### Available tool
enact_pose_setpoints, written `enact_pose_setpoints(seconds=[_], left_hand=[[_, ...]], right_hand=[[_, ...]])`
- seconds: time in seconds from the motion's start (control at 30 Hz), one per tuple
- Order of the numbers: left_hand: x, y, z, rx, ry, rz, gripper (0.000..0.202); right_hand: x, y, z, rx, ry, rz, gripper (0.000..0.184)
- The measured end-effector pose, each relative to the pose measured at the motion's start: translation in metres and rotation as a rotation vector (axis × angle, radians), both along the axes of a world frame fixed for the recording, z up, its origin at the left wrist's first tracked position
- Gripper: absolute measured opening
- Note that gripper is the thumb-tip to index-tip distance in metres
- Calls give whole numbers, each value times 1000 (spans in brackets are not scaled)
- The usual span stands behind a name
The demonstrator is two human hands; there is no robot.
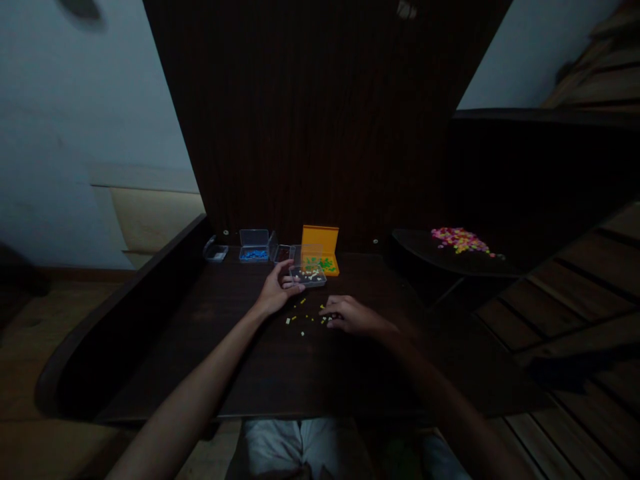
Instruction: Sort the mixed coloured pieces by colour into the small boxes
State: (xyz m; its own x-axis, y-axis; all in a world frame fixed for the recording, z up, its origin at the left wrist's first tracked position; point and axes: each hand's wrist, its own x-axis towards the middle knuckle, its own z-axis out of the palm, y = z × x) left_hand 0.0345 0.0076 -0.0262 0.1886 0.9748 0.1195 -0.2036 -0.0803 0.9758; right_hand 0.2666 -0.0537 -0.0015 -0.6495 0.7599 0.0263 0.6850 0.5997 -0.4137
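My left hand (277, 291) grips the left end of a clear plastic box (316, 283) that has small white pieces (307, 274) inside. Just right of it, my right hand (350, 315) is down at the dark tabletop, thumb and fingers drawn together among tiny pieces; whatever sits between the fingertips is too small to make out. Loose yellow pieces (303, 301) and white pieces (288, 321) lie scattered between the two hands. Directly behind the clear box stands an orange box (321, 236) with its lid raised, holding green pieces (325, 263).
Along the back panel are a clear box of blue pieces (255, 255), a clear box with dark red pieces (284, 255) and a small clear case (217, 254) at far left. Pink and yellow pieces (461, 240) are heaped on a side shelf (415, 248). A raised side board (125, 313) borders the left.
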Motion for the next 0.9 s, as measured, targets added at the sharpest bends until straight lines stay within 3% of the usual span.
enact_pose_setpoints(seconds=[0.13, 0.37, 0.53, 0.7, 0.9], left_hand=[[-1, 1, -1, -6, -7, -3, 80], [0, 0, -1, -16, -10, -1, 79], [1, 0, -3, 6, -18, -14, 78], [2, -2, -2, -16, -17, -57, 81], [4, -5, -1, -14, -58, -93, 81]], right_hand=[[-6, -2, -10, 77, 39, -23, 17], [-5, -4, -22, 224, 116, -57, 16], [-9, 4, -1, 271, 268, -87, 14], [-24, 29, 22, 324, 335, -127, 11], [-42, 57, 25, 300, 280, -137, 15]])
